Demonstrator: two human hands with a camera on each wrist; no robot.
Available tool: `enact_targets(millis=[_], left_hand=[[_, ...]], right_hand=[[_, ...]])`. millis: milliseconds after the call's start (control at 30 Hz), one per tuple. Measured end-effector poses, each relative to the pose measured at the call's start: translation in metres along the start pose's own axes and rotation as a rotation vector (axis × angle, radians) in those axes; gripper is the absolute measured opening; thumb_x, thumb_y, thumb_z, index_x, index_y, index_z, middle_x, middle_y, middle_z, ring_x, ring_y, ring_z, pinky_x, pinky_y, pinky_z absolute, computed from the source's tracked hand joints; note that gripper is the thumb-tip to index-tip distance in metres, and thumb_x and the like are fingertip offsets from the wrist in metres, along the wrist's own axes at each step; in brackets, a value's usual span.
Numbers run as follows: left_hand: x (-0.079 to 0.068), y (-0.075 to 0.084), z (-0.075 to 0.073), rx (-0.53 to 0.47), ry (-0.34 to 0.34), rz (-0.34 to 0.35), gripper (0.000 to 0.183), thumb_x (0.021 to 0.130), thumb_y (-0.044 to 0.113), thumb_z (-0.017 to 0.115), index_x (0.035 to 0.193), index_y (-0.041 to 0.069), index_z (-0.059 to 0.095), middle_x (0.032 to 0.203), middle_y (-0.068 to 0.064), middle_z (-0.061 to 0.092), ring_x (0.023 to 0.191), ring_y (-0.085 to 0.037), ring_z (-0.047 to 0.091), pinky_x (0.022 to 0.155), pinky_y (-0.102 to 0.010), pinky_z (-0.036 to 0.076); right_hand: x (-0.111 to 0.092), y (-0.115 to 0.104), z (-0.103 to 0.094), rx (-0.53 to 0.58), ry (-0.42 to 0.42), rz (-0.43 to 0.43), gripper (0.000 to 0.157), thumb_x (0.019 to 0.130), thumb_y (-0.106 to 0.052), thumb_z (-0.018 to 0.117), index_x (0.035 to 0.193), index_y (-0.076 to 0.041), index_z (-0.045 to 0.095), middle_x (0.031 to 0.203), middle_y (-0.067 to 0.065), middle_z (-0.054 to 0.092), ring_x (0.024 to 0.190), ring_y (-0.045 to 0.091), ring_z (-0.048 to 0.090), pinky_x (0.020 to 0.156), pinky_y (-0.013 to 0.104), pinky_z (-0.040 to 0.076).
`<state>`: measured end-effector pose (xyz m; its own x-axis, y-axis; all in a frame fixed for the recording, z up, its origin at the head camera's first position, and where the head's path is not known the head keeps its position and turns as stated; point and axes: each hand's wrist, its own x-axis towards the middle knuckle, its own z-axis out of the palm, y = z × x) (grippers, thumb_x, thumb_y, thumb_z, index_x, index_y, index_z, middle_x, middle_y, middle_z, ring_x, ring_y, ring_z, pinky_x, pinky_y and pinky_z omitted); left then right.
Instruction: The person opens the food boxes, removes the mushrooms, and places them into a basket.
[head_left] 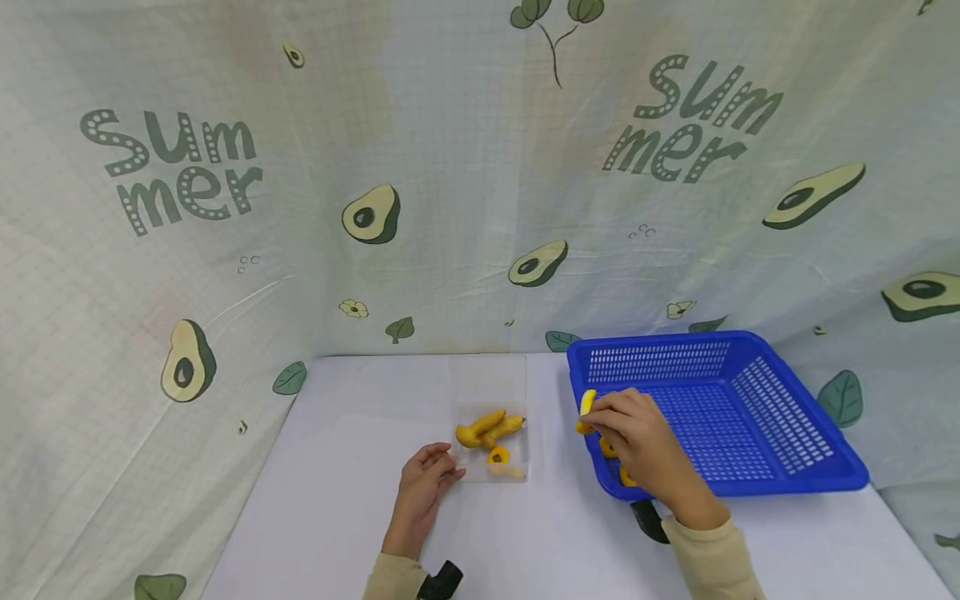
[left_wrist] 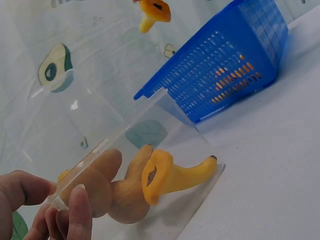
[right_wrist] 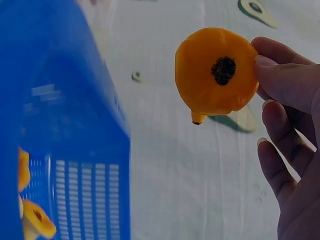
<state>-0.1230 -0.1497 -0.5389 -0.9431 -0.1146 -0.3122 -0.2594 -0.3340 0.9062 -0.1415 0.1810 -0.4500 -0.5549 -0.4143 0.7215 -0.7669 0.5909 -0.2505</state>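
My left hand (head_left: 426, 487) pinches the left edge of a clear plastic box (head_left: 471, 464) between thumb and fingers. Several yellow squash-shaped pieces (head_left: 480, 429) lie in the box. One of them, a flared piece (left_wrist: 187, 177) with a dark centre, shows plainly in the left wrist view. Over the left rim of a blue basket (head_left: 795, 482), my right hand (head_left: 637, 437) holds up another yellow squash-shaped piece (right_wrist: 215, 72) by its edge. Its round face and dark middle show in the right wrist view. More yellow pieces (head_left: 627, 476) are inside the basket, partly hidden by that hand.
The box's clear lid (head_left: 487, 379) stands raised at its back. Box and basket rest on a white table (head_left: 337, 417). A printed cloth (head_left: 450, 150) hangs behind the table and along its sides. Black straps (head_left: 441, 581) are on both wrists.
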Motion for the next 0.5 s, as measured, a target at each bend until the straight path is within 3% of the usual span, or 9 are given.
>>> enact_targets(millis=[333, 500], left_hand=[[0.002, -0.002, 0.001, 0.014, 0.013, -0.019, 0.034, 0.094, -0.01, 0.06, 0.127, -0.01, 0.054, 0.097, -0.004, 0.058, 0.084, -0.012, 0.061, 0.079, -0.026, 0.063], [0.001, -0.001, 0.002, 0.027, 0.018, -0.01, 0.036, 0.094, -0.009, 0.061, 0.129, -0.012, 0.053, 0.098, -0.004, 0.058, 0.085, -0.012, 0.062, 0.079, -0.025, 0.063]], right_hand=[[-0.018, 0.028, -0.033, -0.103, 0.023, 0.14, 0.036, 0.067, 0.02, 0.085, 0.093, -0.005, 0.081, 0.095, 0.003, 0.072, 0.088, 0.023, 0.058, 0.079, 0.036, 0.043], [-0.023, 0.04, -0.042, -0.145, 0.04, 0.205, 0.029, 0.074, 0.022, 0.081, 0.094, 0.0, 0.08, 0.096, 0.011, 0.073, 0.09, 0.029, 0.059, 0.08, 0.039, 0.042]])
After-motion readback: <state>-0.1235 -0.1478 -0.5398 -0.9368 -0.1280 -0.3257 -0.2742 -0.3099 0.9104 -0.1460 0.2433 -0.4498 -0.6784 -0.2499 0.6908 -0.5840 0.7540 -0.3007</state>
